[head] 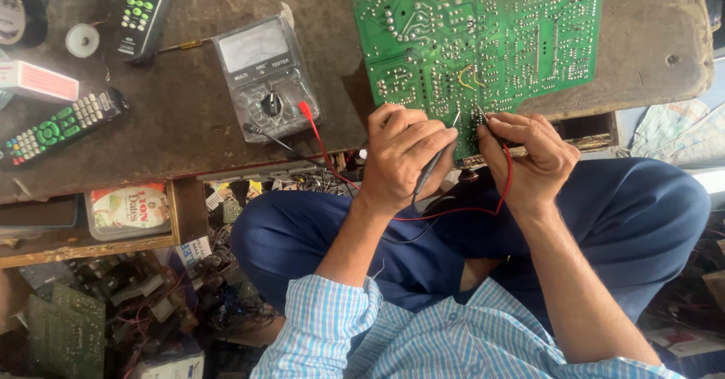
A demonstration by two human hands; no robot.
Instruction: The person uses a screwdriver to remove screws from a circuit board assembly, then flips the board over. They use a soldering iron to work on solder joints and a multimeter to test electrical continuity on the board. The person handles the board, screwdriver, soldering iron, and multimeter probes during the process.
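Two remote controls lie at the left of the dark desk (196, 134): one black remote (60, 124) with green and white keys lying aslant, its lower end cut by the frame edge, and a second remote (145, 5) near the top, partly out of view. At the far left edge sit a roll of dark tape (21, 10), cut off, a small white spool (81, 40), and a white box with a red band (36, 81), only partly seen. Under the desk edge, a flat rectangular packet with a red and cream label (128, 210) rests on a shelf; lower left, a heap of wires and boards (68, 330) is too dim to sort out. Next, an analogue meter (266, 77) in a clear wrapper lies on the desk, red and black leads plugged into its lower edge, a thin screwdriver (181, 45) just beside its top corner. Further right, the green circuit board (483, 43) lies solder side up on the desk, its top cut off. The left hand (404, 156) pinches a black probe (434, 160) against the board's lower edge; the right hand (529, 160) grips a second probe, mostly hidden by the fingers, its tip (480, 113) on the board, red lead (453, 213) looping below.
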